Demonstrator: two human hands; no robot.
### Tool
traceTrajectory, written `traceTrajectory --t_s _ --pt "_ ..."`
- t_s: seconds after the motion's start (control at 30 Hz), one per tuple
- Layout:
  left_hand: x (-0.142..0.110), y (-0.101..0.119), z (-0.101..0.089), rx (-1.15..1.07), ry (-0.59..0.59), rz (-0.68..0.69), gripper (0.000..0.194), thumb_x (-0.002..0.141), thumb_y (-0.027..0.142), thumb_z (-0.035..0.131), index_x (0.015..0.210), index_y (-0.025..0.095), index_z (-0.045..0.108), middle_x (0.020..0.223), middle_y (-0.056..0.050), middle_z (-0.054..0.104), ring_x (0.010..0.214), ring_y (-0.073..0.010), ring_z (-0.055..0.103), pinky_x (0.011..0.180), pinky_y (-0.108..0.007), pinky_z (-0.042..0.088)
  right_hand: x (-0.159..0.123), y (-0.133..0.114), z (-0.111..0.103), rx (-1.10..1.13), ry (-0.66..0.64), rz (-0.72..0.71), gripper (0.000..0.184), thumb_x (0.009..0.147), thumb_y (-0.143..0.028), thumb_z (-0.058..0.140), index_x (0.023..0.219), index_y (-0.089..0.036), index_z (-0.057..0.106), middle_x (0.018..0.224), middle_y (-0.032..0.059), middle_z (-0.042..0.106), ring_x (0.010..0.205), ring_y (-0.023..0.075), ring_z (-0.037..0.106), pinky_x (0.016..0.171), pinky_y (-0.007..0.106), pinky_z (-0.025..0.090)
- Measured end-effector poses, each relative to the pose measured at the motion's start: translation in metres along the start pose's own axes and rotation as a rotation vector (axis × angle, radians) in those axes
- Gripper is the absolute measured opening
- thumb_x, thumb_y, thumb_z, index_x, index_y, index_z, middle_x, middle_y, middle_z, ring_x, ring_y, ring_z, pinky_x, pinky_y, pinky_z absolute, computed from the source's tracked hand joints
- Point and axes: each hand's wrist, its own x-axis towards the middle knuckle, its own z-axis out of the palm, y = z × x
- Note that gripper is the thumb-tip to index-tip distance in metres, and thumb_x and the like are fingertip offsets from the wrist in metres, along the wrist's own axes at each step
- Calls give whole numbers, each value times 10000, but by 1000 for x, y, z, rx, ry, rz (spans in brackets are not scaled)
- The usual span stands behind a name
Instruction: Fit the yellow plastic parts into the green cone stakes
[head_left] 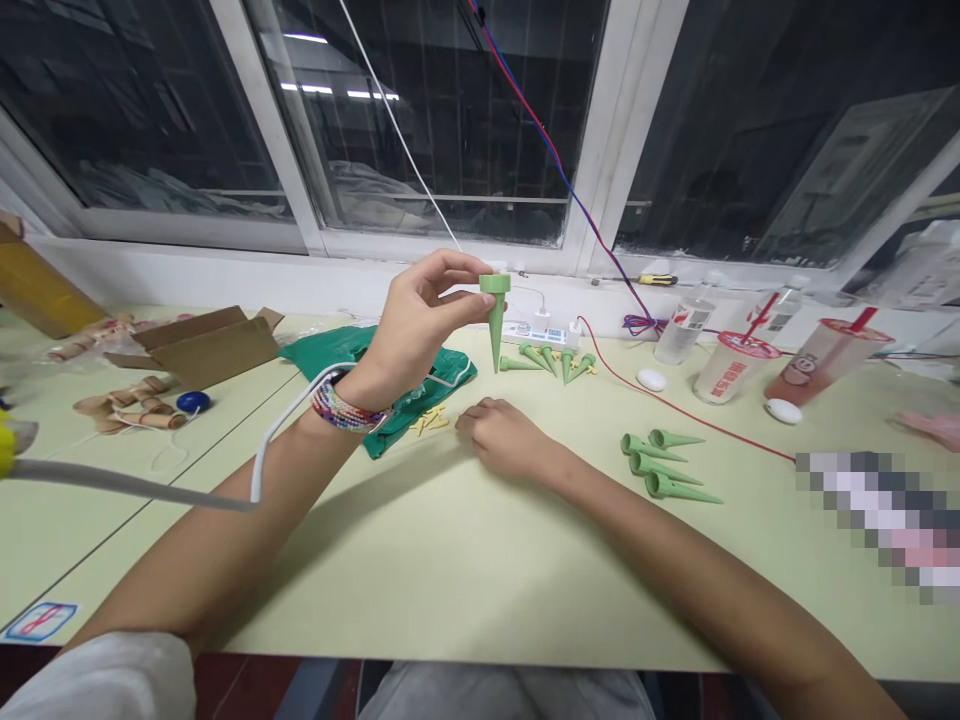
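My left hand [420,320] is raised above the table and pinches a green cone-shaped spike [496,315] by its wide top, tip pointing down. A beaded bracelet circles that wrist. My right hand [501,436] rests on the pale green table [450,560] with fingers curled, right beside several small yellow pieces [429,421]; whether it holds one is hidden. Three green spikes [664,465] lie to its right. Several more green spikes [551,360] lie behind the raised one.
A green plastic bag [337,352] lies under my left hand. An open cardboard box [206,345] and wooden pieces [135,405] sit at left. Two drink cups [727,368] with straws, bottles, a white power strip [540,333] and a red wire [675,405] are at back right.
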Motion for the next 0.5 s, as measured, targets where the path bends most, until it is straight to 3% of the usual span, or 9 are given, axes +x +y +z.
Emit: traceTrajectory --t_s 0.3,0.5 --pt "0 -2 -3 -8 -23 6 283 749 232 873 1002 212 747 1061 -64 764 1023 -266 753 918 -433 643 3 2 7 -74 30 23 289 945 -63 495 1099 -141 727 1104 163 695 1031 286 605 914 384 432" --pt "0 -8 -8 -30 -46 -34 330 773 308 892 1053 225 738 1074 -68 794 1068 -274 762 947 -427 627 3 3 8 1 101 34 273 877 -65 539 1063 -152 718 1051 133 665 936 262 618 884 378 444"
